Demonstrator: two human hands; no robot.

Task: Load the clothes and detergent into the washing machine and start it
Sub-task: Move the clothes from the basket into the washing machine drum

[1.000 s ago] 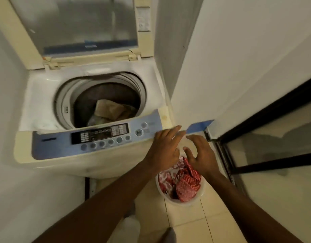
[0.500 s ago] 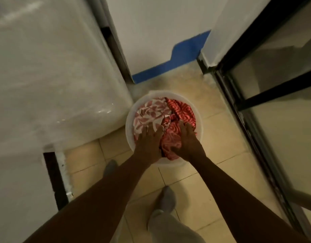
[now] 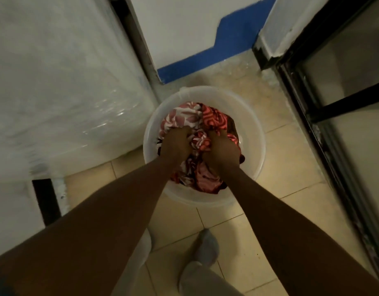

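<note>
A white plastic basin (image 3: 253, 133) stands on the tiled floor, holding a heap of red and white patterned clothes (image 3: 189, 117). Both my hands are pushed down into the heap. My left hand (image 3: 177, 144) has its fingers curled into the white leaf-print cloth. My right hand (image 3: 221, 149) grips the red patterned cloth beside it. The washing machine's plastic-wrapped white side (image 3: 62, 82) fills the left of the view; its drum and panel are out of sight. No detergent is visible.
A white wall with a blue painted base (image 3: 207, 58) stands behind the basin. A black-framed glass door (image 3: 333, 107) runs along the right. My grey-socked foot (image 3: 205, 249) is on the beige tiles just below the basin.
My view dropped from the open washer top to the floor. Both hands went down from above the basin into the clothes and closed their fingers on the fabric.
</note>
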